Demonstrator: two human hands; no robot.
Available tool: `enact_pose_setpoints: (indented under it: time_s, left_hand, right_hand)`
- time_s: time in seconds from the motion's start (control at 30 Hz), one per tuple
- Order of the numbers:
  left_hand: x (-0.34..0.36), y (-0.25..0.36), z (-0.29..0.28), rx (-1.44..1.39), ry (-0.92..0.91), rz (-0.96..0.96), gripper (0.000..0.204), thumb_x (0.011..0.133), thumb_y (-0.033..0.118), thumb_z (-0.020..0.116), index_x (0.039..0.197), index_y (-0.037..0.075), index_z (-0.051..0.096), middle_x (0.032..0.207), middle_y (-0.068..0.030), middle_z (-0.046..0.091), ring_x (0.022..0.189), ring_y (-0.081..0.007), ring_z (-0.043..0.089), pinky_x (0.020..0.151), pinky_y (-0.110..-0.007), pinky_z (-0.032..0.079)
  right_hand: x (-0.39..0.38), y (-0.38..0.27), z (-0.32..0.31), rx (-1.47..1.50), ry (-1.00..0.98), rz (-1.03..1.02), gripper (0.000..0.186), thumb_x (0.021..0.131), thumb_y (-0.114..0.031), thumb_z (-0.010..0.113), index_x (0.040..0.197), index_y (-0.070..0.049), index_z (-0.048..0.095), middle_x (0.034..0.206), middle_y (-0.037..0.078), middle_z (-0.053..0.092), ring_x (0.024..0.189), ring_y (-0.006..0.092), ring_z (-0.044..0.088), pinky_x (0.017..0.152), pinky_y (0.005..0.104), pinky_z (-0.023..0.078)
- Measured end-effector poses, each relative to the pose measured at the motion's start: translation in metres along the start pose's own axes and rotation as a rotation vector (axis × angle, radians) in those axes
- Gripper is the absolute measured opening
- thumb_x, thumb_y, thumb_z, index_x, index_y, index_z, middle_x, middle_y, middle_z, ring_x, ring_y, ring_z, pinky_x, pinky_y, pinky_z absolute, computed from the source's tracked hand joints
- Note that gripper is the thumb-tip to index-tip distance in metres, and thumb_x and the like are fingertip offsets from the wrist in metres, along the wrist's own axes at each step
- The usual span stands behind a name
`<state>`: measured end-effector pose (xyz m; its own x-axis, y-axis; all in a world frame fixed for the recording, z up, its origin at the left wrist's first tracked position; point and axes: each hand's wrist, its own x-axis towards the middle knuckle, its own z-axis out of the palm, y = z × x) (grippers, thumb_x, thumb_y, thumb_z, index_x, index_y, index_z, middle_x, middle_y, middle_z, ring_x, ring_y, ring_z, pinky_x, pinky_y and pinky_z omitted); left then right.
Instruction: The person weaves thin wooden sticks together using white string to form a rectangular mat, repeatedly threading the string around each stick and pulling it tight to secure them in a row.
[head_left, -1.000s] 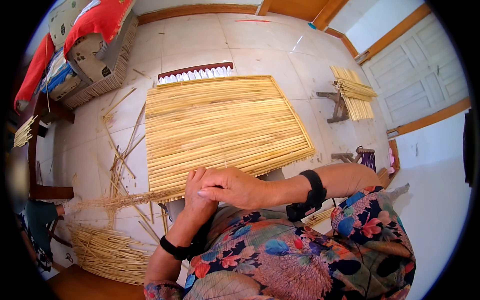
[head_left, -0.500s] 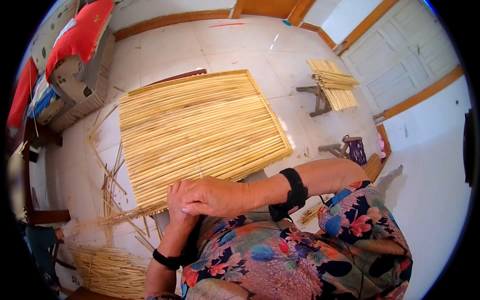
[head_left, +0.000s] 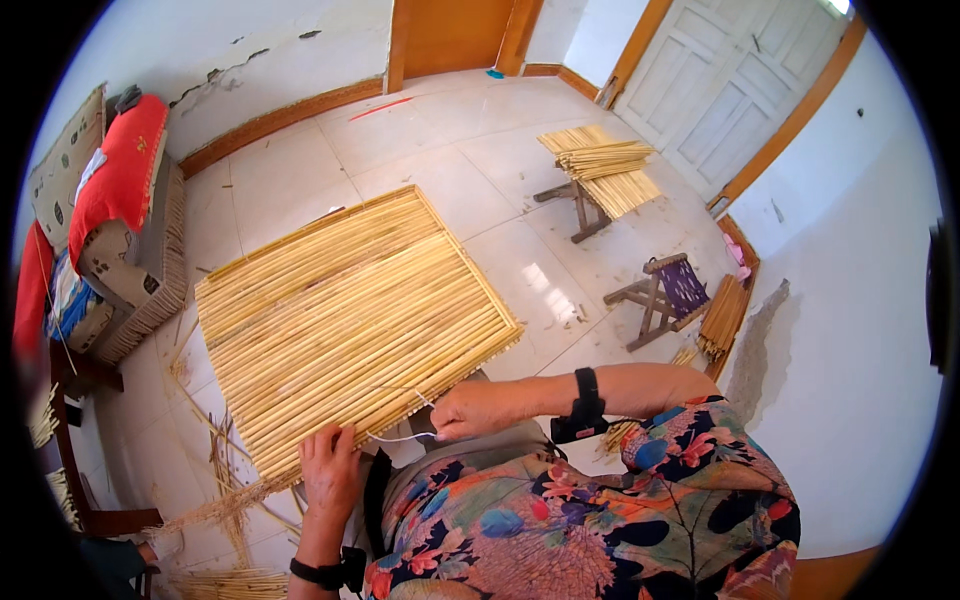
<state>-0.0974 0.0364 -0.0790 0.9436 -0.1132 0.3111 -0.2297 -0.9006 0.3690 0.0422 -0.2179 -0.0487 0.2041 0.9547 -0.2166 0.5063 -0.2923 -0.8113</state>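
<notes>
A large panel of yellow reed stalks [head_left: 345,310], laid side by side within a stalk border, lies in front of me with its near edge by my lap. My left hand [head_left: 328,465] grips that near edge toward its left end, fingers curled over the stalks. Off the edge to the right, my right hand [head_left: 468,408] is closed in a fist around a white cord [head_left: 402,437]. The cord runs from the fist to the panel's edge close by my left fingers. A thin loose piece pokes up beside the fist; its far tip lies over the stalks.
Loose stalks and fibres [head_left: 225,500] litter the floor at the left. A red-draped sofa [head_left: 120,200] stands far left. To the right are a wooden stand with a small reed mat [head_left: 620,190], a folding stool [head_left: 680,290] and a stalk bundle [head_left: 722,315]. Another person's foot [head_left: 160,547] shows lower left.
My hands have come apart from being stacked at the near edge. The right moved right with the white cord stretched out; the left stays on the edge. My view has tilted up.
</notes>
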Motion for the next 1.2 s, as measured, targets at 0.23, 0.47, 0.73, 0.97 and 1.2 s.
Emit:
enact_pose_setpoints:
  time_s: [0.23,0.47,0.73,0.97,1.2]
  left_hand:
    - [-0.006,0.0,0.006,0.149,0.05,0.063,0.049,0.069,0.009,0.074,0.115,0.006,0.061,0.11,-0.0114,0.054,0.103,-0.0316,0.052,0.089,-0.047,0.039]
    - [-0.01,0.017,0.007,0.198,0.005,-0.009,0.047,0.071,0.013,0.073,0.116,0.007,0.06,0.098,-0.0096,0.052,0.094,-0.0287,0.052,0.082,-0.043,0.04]
    - [0.013,0.021,-0.016,0.213,0.007,-0.014,0.044,0.074,0.015,0.069,0.116,0.004,0.058,0.094,-0.0097,0.052,0.091,-0.0281,0.051,0.077,-0.04,0.04]
    - [0.014,0.02,-0.027,0.175,-0.014,-0.02,0.046,0.074,0.017,0.071,0.115,0.003,0.057,0.098,-0.0097,0.053,0.093,-0.028,0.05,0.079,-0.039,0.04]
    - [0.016,0.022,-0.025,0.124,-0.018,-0.039,0.048,0.072,0.015,0.074,0.116,0.002,0.058,0.101,-0.0109,0.055,0.093,-0.03,0.051,0.08,-0.042,0.04]
  right_hand:
    - [0.001,0.027,0.013,-0.047,0.188,-0.016,0.023,0.088,-0.021,0.059,0.079,-0.001,0.059,0.077,0.017,0.059,0.074,0.0354,0.059,0.068,0.0426,0.047]
    - [0.001,0.028,0.004,-0.11,0.252,-0.001,0.023,0.087,-0.022,0.06,0.08,0.0,0.061,0.079,0.019,0.061,0.076,0.0374,0.06,0.07,0.0447,0.048]
    - [0.014,0.016,-0.026,-0.172,0.23,0.016,0.02,0.089,-0.02,0.057,0.084,-0.001,0.061,0.082,0.017,0.062,0.078,0.0358,0.06,0.072,0.0434,0.048]
    - [-0.014,-0.002,-0.049,0.128,0.111,0.148,0.022,0.091,-0.021,0.058,0.088,0.0,0.062,0.074,0.009,0.064,0.07,0.0187,0.061,0.066,0.0299,0.048]
    - [-0.044,-0.012,-0.061,0.384,0.076,0.288,0.019,0.091,-0.019,0.06,0.092,-0.001,0.064,0.079,0.006,0.066,0.073,0.0185,0.063,0.068,0.0295,0.05]
